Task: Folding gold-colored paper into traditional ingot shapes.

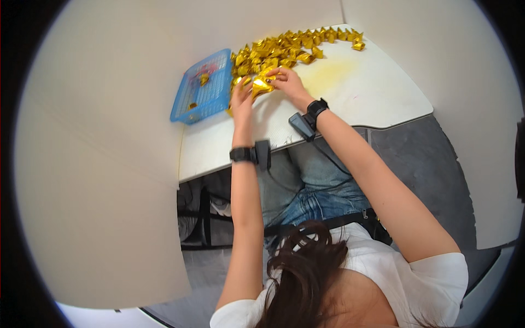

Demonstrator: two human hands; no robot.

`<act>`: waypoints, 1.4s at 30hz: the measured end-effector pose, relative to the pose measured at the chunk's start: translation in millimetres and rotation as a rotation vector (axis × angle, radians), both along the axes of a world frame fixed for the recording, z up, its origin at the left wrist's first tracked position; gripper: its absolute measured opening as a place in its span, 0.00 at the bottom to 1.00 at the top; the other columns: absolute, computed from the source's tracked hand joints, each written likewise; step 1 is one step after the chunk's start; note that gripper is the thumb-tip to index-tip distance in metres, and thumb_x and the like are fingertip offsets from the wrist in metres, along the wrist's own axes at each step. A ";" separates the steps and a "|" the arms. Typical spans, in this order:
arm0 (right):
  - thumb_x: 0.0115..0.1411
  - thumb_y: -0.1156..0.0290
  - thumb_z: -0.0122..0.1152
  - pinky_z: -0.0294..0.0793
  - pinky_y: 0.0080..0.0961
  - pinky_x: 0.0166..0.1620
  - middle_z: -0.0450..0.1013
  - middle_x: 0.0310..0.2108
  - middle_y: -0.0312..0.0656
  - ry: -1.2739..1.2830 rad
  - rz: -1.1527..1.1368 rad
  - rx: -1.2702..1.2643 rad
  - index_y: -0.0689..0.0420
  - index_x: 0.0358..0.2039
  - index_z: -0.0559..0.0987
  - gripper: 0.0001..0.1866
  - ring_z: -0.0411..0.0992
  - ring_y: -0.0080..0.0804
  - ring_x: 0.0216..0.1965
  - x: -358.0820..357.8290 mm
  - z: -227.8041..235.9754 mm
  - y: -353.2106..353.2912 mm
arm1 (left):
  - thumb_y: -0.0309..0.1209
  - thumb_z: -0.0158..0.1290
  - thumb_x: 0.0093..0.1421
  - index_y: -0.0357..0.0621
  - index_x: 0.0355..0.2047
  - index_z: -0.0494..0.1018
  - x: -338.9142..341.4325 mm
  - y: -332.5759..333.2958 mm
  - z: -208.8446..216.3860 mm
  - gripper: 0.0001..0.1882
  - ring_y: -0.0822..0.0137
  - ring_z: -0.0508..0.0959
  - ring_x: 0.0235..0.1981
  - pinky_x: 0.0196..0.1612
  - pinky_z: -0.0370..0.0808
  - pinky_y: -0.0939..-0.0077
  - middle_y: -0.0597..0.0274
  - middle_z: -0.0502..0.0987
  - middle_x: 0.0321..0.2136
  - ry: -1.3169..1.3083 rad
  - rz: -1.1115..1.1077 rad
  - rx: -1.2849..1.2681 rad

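Between my two hands is a shiny gold foil piece [262,86], partly folded and raised just above the white table [350,104]. My left hand [241,97] pinches its left side with bent fingers. On the opposite side, my right hand [287,83] grips the upper right edge between thumb and fingers. Some of the foil is hidden behind the fingers. Right behind my hands lies a heap of small folded gold foil pieces [273,49], pointed at their ends, several of them lined up along the table's far edge.
A blue plastic basket [219,82] stands at the table's left side, with a few gold pieces and something reddish inside. Pale walls [109,136] rise at left and right. Each wrist wears a strapped dark device [302,127] with a cable hanging toward my lap.
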State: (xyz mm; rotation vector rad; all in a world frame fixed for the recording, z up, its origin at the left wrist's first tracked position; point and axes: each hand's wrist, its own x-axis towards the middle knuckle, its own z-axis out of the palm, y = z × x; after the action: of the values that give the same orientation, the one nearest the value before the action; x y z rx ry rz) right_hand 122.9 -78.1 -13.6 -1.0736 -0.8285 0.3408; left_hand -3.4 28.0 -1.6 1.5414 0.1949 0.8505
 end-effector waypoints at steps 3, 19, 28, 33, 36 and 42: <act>0.49 0.80 0.58 0.67 0.15 0.30 0.72 0.21 0.33 0.015 -0.039 -0.002 0.60 0.36 0.77 0.11 0.68 0.16 0.24 11.7 -10.3 -1.7 | 0.24 0.47 0.59 0.39 0.53 0.63 -27.8 -34.3 32.7 0.20 0.66 0.69 0.51 0.54 0.65 0.72 0.54 0.71 0.47 -0.087 0.163 0.076; 0.52 0.82 0.54 0.70 0.15 0.32 0.73 0.25 0.34 -0.046 -0.057 -0.146 0.61 0.38 0.76 0.12 0.69 0.16 0.27 12.0 -6.4 -9.3 | 0.30 0.53 0.53 0.35 0.37 0.69 -267.2 -230.1 178.9 0.14 0.73 0.72 0.37 0.41 0.70 0.81 0.64 0.73 0.34 -1.044 -0.098 0.653; 0.51 0.82 0.55 0.71 0.15 0.32 0.74 0.26 0.35 -0.058 -0.045 -0.143 0.60 0.38 0.76 0.12 0.70 0.17 0.27 7.0 -7.2 -0.2 | 0.25 0.55 0.51 0.38 0.35 0.72 -218.4 -253.3 176.8 0.10 0.81 0.69 0.26 0.19 0.57 0.86 0.69 0.70 0.30 -1.437 0.080 0.624; 0.49 0.80 0.57 0.68 0.15 0.30 0.71 0.22 0.32 -0.054 -0.055 -0.107 0.59 0.35 0.77 0.11 0.68 0.16 0.24 4.9 -4.3 -0.9 | 0.26 0.55 0.52 0.39 0.32 0.71 -260.2 -243.5 170.7 0.08 0.81 0.58 0.18 0.17 0.48 0.83 0.73 0.67 0.26 -1.150 0.174 0.788; 0.48 0.78 0.59 0.65 0.15 0.27 0.69 0.17 0.30 -0.032 -0.047 -0.090 0.58 0.34 0.77 0.10 0.66 0.15 0.21 3.1 -5.7 -2.0 | 0.28 0.55 0.52 0.41 0.29 0.70 -209.9 -251.9 207.1 0.06 0.81 0.55 0.17 0.17 0.47 0.83 0.75 0.64 0.24 -1.670 0.706 0.577; 0.51 0.82 0.55 0.67 0.13 0.30 0.71 0.22 0.31 -0.074 -0.047 -0.143 0.60 0.36 0.76 0.11 0.68 0.14 0.25 4.1 -3.8 -6.1 | 0.30 0.54 0.54 0.42 0.23 0.68 -253.8 -241.5 174.4 0.08 0.80 0.54 0.18 0.17 0.45 0.82 0.76 0.60 0.21 -1.106 0.117 0.791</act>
State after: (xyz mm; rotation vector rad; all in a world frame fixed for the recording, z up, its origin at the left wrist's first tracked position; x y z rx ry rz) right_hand 126.9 -84.2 -17.4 -1.2433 -0.8536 0.3262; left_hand -257.2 -213.5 172.8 1.5095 -0.9621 1.8830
